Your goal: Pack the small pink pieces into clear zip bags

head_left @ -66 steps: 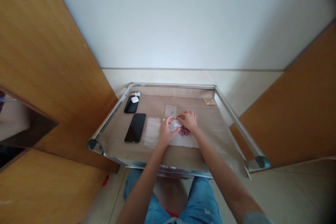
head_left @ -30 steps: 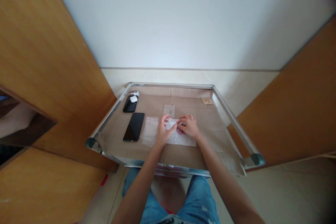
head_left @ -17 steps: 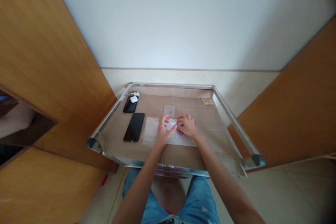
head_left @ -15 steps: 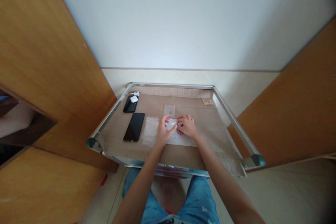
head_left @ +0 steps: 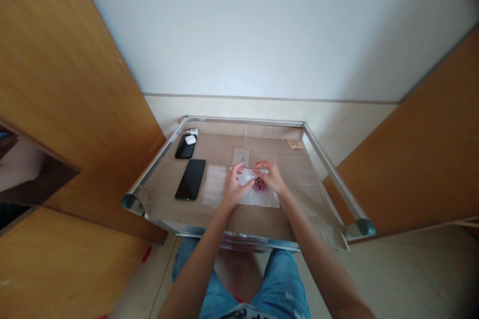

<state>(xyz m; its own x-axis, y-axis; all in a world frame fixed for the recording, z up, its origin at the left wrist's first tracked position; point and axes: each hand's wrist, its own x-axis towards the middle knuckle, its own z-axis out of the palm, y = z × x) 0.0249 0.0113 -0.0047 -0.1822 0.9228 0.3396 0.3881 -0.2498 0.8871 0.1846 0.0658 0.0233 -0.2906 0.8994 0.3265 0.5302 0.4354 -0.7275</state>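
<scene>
Metal-framed surface [head_left: 243,121] lined with flattened cardboard [head_left: 258,222], set between two wood panels, left [head_left: 75,109] and right [head_left: 419,169], with a white wall [head_left: 262,25] beyond. The frame's rails bound the far, left, right and near sides. Person's knees in blue jeans [head_left: 280,284] are just past the near rail, and both forearms reach across it.

Most open room is to the right of the hands, bare cardboard out to the right rail. There's also a bare strip between the hands and the near rail. Left side is more crowded: large black phone [head_left: 190,179] lying flat, smaller black phone [head_left: 183,148] beyond it, white earbud case [head_left: 190,139] on top of that, white charger with cable [head_left: 193,131] near the far left corner. Small tan card [head_left: 295,144] sits in the far right corner.

Mid-surface, a flat clear plastic sheet [head_left: 214,187] lies beside a white sheet [head_left: 262,199], and a small clear packet [head_left: 240,157] lies beyond them. Left hand [head_left: 235,187] is closed around a small clear bag [head_left: 245,177] over the white sheet. Right hand [head_left: 270,175] is curled just right of the bag, arched over a small cluster of pink beads [head_left: 259,184]; can't tell if it's gripping anything.
</scene>
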